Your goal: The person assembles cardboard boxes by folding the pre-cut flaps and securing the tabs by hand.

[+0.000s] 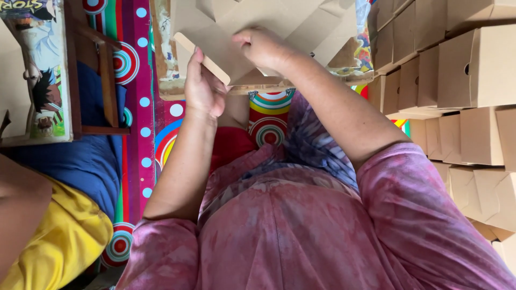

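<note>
folding a flat brown cardboard box blank (252,32) over a low worn wooden table (172,88), the left hand (204,88) is gripping its rounded flap while the right hand (263,48) is pressing curled fingers on the middle panel. the flap is running diagonally, pointing up-left past the left fingertips; creasing it inward seems next, calling for a firm hold.

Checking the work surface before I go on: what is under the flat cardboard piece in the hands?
Under the flat cardboard piece lies a low wooden board, only its worn edge showing. Its middle is covered by cardboard and both hands.
</note>
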